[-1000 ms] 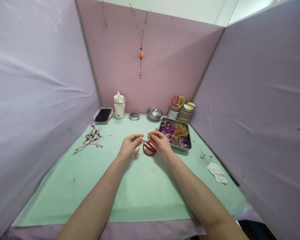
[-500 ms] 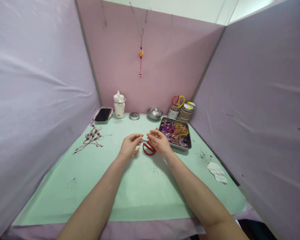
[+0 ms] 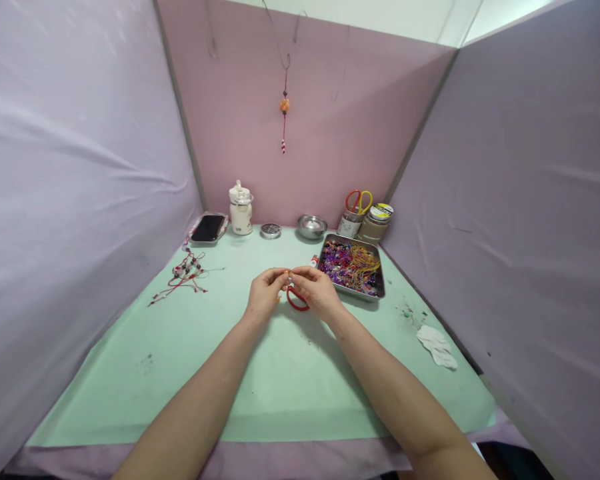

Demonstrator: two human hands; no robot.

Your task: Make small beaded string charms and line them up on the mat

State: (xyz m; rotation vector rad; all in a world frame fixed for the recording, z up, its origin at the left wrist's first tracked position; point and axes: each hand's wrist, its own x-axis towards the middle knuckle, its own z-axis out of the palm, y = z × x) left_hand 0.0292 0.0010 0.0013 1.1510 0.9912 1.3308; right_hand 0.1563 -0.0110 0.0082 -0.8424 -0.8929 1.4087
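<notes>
In the head view my left hand [image 3: 265, 293] and my right hand [image 3: 317, 292] meet above the middle of the table, fingertips pinched and almost touching. A tiny orange spot shows at the fingertips, too small to name. Just under the left fingers, a bit of an orange piece [image 3: 279, 299] peeks out. Red-handled scissors [image 3: 299, 305] lie beneath the hands, with one handle loop showing and the rest covered by my right hand.
A metal tray [image 3: 360, 295] of beads and cords stands right of my hands. Beaded red cords [image 3: 183, 275] lie left. Behind are a phone [image 3: 209, 228], a white bottle [image 3: 241, 217], a metal bowl [image 3: 312, 228] and jars [image 3: 374, 229]. A beaded pendant [image 3: 285, 107] hangs above.
My hands have come together: the fingertips, apart before, now nearly touch. My right hand covers more of the scissors, and less of the orange piece shows. The view has shifted slightly.
</notes>
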